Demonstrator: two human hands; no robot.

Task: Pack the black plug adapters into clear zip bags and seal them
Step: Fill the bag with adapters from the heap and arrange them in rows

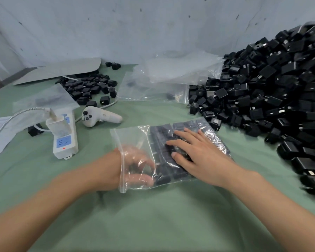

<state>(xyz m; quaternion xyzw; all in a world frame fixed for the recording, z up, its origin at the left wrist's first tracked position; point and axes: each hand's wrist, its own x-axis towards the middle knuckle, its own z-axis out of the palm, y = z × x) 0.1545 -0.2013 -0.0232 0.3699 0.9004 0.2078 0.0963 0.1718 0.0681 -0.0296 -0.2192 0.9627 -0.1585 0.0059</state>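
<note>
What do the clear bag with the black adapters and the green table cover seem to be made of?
The clear zip bag looks like thin glossy plastic film: see-through, wrinkled, with glare. The green table cover seems to be matte cloth: soft folds, no shine.

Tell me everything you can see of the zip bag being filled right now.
The zip bag is clear, glossy, wrinkled plastic, lying flat on the green cloth, its zip mouth open toward the left. Rows of black plug adapters fill its right part. The left hand reaches in through the mouth, blurred through the plastic; the right hand rests flat on top, fingers straight, over the adapters.
</note>
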